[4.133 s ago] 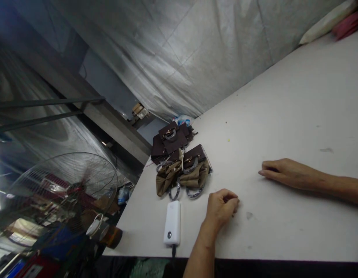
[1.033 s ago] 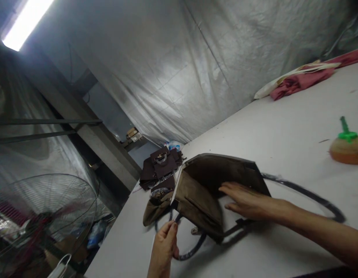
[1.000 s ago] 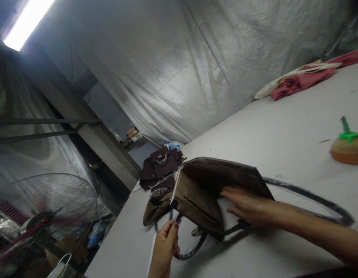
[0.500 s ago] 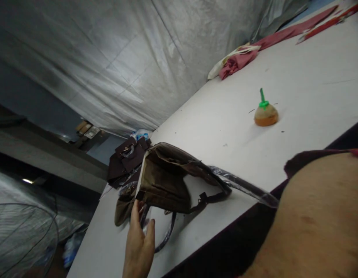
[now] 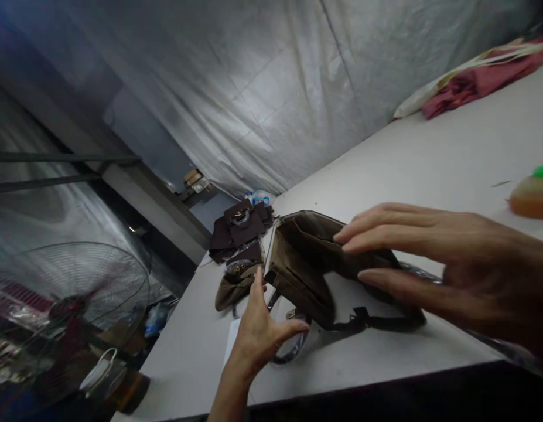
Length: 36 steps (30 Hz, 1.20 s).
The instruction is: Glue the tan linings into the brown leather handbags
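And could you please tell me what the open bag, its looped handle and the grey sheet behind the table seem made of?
The open bag: apparently cloth inside, matte brown with soft folds. Its looped handle: dark, core material unclear, seemingly wrapped in clear plastic, given the crinkled highlights. The grey sheet: probably plastic or coated fabric, with a silvery sheen and creases.

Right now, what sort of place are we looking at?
Probably a bag workshop: a pile of dark bags, an open brown bag on a broad white table, and a large caged fan.
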Available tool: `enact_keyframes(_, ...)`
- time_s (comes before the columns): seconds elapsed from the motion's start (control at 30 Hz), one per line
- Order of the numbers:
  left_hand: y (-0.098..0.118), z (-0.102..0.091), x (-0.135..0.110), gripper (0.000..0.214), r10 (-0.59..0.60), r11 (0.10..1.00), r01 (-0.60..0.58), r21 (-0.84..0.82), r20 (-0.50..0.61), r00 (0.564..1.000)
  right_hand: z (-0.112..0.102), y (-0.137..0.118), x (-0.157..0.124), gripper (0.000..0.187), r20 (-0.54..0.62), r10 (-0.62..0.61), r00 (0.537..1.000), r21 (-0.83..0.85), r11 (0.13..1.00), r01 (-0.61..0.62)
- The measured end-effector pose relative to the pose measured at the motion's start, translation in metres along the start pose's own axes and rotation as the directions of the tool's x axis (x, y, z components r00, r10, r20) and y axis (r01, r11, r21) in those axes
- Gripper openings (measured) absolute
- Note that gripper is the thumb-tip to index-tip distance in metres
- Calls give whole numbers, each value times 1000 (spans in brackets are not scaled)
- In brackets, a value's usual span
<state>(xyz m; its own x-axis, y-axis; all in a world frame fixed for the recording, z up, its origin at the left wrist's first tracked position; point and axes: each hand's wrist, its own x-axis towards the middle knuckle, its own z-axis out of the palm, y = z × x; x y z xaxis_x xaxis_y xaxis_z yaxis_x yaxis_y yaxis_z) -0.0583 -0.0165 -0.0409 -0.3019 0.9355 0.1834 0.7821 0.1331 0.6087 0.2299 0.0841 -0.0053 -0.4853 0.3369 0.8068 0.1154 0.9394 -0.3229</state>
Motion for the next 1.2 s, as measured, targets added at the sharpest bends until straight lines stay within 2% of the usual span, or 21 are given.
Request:
enact_keyframes(0.1,13,1,14,121,-16,1000,15,-13,-75,997,-2,26,16,28,49,-6,999,-48,999,8)
enact_keyframes(0.23,20,7,36,78,24,987,-45,-157,-135,991,6,45,20,25,95,25,995,-63,998,-19)
enact_keyframes(0.3,16,5,44,60,37,958,-69,-278,-118,992,8,44,23,22,140,12,990,-43,999,-6)
enact_keyframes(0.37,10,-2,50,53,30,905,-48,-423,-49,998,7,41,29,20,192,-13,981,-12,1000,15)
enact_keyframes(0.5,0,-21,56,52,63,807,32,-589,141,988,8,31,47,20,263,-79,961,42,997,70)
enact_keyframes(0.57,-3,-24,59,51,56,785,64,-616,173,983,14,28,56,19,306,-133,943,54,991,122)
enact_keyframes(0.67,-7,-18,61,47,41,743,70,-666,149,988,29,27,71,17,376,-173,910,34,984,173)
enact_keyframes(0.8,-12,-8,62,43,73,728,39,-685,134,988,53,26,95,13,501,-106,859,-83,982,169)
enact_keyframes(0.9,-14,-7,62,43,85,736,27,-677,132,988,69,26,107,10,582,-70,810,-190,957,220)
enact_keyframes(1.07,-17,-6,61,44,80,732,22,-681,117,990,87,32,116,14,585,78,807,-365,914,176)
enact_keyframes(1.2,-18,-6,58,43,78,722,34,-691,131,988,93,37,122,21,586,144,797,-411,901,139)
